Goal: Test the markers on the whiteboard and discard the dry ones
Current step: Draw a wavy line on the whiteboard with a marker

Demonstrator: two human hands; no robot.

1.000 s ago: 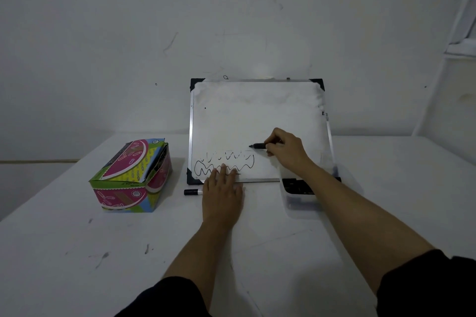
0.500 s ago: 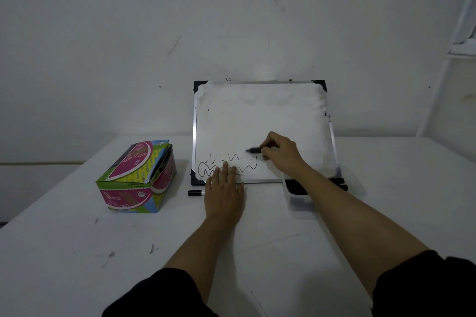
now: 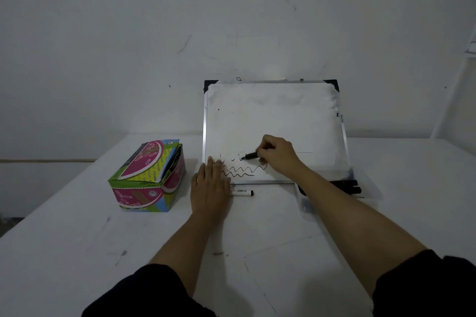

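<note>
whiteboard (image 3: 270, 116) propped at twelve o'clock on the white surface (image 3: 77, 252), top edge tilted back against the wall, bottom edge resting on the surface. black zigzag lines (image 3: 242, 171) scrawled low on the board, toward its seven o'clock corner, with fainter marks just above them. right hand (image 3: 279, 156) over the lower middle of the board, grip curled tight round a black marker (image 3: 249, 156), tip pointing to nine o'clock and touching the board beside the faint marks. left hand (image 3: 210, 188) flat at the board's seven o'clock corner, fingers straight, tips resting on the board's lower edge, palm on the surface, holding nothing. second marker (image 3: 242, 192), white barrel with black cap, lying on the surface just below the board's bottom edge, partly under the left hand. clear plastic tray (image 3: 306, 207) at four o'clock from the board, touching its lower corner, with black markers (image 3: 347, 185) inside, partly hidden by the right forearm. colourful cardboard box (image 3: 148, 177) at nine o'clock from the left hand, flaps loosely shut, well apart from the board. dark sleeves at both elbows, near the lower frame edge.
</note>
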